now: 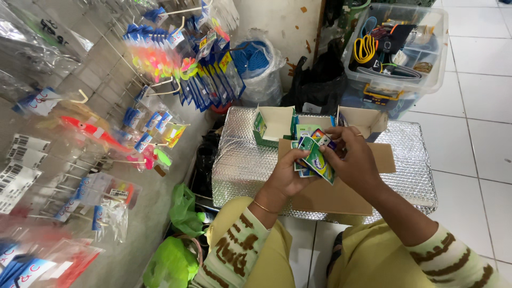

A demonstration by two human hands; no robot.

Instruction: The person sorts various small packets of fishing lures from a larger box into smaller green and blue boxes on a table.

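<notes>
On our left a wire display wall [80, 106] carries hanging packets of fishing lures in clear bags. Ahead of us lies a silver bubble-wrap parcel [240, 160] on the white tiled floor [480, 133], serving as our desk, with a flat brown cardboard sheet [330, 197] on top. Beyond it stands a clear plastic bin [426, 80] of mixed gear. At the parcel's far edge sits an open green-and-white carton [274, 125]. Over the cardboard we hold a fanned stack of small green packets [314, 157]. Our left hand [288, 178] cups the stack from below, its grip closed around it. Our right hand [354, 160] pinches the top packets, fingers pressed together on their edges.
</notes>
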